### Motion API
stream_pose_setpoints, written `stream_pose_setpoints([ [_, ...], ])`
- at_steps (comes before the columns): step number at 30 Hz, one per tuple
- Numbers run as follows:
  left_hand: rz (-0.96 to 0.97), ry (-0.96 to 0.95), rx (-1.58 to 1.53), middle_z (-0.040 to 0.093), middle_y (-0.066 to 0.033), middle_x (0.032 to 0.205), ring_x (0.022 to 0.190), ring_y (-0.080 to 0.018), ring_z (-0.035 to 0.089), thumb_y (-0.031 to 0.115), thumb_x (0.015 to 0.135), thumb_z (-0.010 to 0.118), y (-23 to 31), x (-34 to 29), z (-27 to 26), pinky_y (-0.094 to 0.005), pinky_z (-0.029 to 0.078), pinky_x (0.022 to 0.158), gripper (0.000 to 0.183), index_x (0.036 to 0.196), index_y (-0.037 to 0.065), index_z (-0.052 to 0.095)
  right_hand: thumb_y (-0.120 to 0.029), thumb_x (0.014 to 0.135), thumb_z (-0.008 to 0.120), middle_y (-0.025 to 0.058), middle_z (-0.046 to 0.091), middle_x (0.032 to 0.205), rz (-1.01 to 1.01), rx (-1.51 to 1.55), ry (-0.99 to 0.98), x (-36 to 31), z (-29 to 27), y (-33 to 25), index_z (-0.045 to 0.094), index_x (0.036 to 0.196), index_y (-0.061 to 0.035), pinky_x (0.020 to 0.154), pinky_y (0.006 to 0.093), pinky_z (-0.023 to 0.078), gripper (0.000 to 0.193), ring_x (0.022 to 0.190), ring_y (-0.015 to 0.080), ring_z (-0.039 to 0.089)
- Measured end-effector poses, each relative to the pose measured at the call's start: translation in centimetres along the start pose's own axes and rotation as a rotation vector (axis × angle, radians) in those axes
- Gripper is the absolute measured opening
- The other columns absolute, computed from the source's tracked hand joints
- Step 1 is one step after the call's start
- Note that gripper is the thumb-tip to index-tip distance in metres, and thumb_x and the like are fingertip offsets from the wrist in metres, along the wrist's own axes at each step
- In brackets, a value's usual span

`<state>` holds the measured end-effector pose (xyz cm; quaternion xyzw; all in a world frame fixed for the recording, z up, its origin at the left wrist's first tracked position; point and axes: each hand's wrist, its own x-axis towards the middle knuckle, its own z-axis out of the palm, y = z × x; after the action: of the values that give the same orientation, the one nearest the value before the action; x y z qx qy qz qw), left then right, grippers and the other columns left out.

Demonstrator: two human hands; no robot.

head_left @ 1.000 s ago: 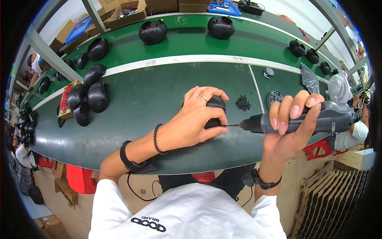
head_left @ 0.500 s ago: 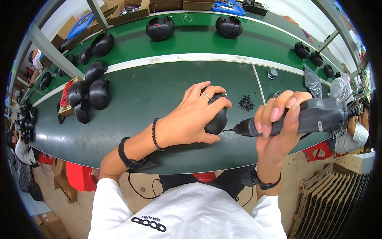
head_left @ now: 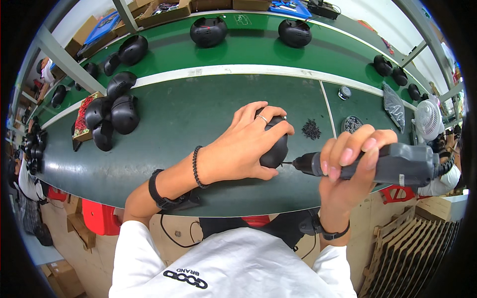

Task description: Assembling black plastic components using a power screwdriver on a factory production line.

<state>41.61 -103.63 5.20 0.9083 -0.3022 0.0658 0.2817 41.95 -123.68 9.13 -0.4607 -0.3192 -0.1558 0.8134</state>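
Since a second ago, driver bit has closed in and now meets the rounded black plastic shell point(head_left: 275, 149), which sits on the dark green bench mat point(head_left: 198, 114) near its front edge. Left hand point(head_left: 243, 146) clamped over the shell. Right hand point(head_left: 348, 166) wrapped tight around the grey electric screwdriver point(head_left: 392, 164), tip against the shell's right side. Small pile of black screws point(head_left: 311, 129) just behind. More black shells point(head_left: 117, 114) well apart at left.

— How do our hands sit?
— Our left hand point(head_left: 243, 146) lies palm down, fingers point(head_left: 258, 111) spread and curved in a grasp. Our right hand point(head_left: 348, 171) is raised, fingers curled tight, forearm rising from below.
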Motion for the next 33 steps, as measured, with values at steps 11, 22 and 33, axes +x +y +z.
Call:
stream_pose_setpoints([
  [11,0.115,-0.115,-0.330,0.041,-0.0201,0.157,0.150,-0.0468,0.024,0.032,0.084,0.083,-0.9,0.3,-1.3,-0.0609,0.012,0.123,0.023,0.101,0.019,0.075,-0.031,0.113,0.039,0.0023,0.052,0.086,-0.071,0.113,0.050,0.3,0.1,-2.7,0.043,0.110,-0.0127,0.049,0.0278,0.042,0.019,0.051,0.0108,0.043],
  [22,0.059,-0.108,-0.380,0.045,-0.0136,0.155,0.149,-0.0440,0.027,0.027,0.086,0.080,-0.5,0.4,-1.4,-0.0579,0.013,0.123,0.010,0.091,0.019,0.077,-0.032,0.113,0.041,0.0023,0.051,0.086,-0.034,0.119,0.077,0.4,-0.4,-3.3,0.044,0.109,-0.0130,0.049,0.0281,0.042,0.019,0.050,0.0105,0.042],
  [33,0.041,-0.087,-0.334,0.045,-0.0109,0.155,0.149,-0.0452,0.027,0.026,0.085,0.080,-0.5,0.3,-1.0,-0.0586,0.015,0.123,0.008,0.089,0.020,0.078,-0.034,0.113,0.041,0.0029,0.051,0.085,-0.040,0.117,0.090,0.4,-0.5,-3.3,0.043,0.109,-0.0123,0.049,0.0287,0.042,0.022,0.051,0.0115,0.044],
])
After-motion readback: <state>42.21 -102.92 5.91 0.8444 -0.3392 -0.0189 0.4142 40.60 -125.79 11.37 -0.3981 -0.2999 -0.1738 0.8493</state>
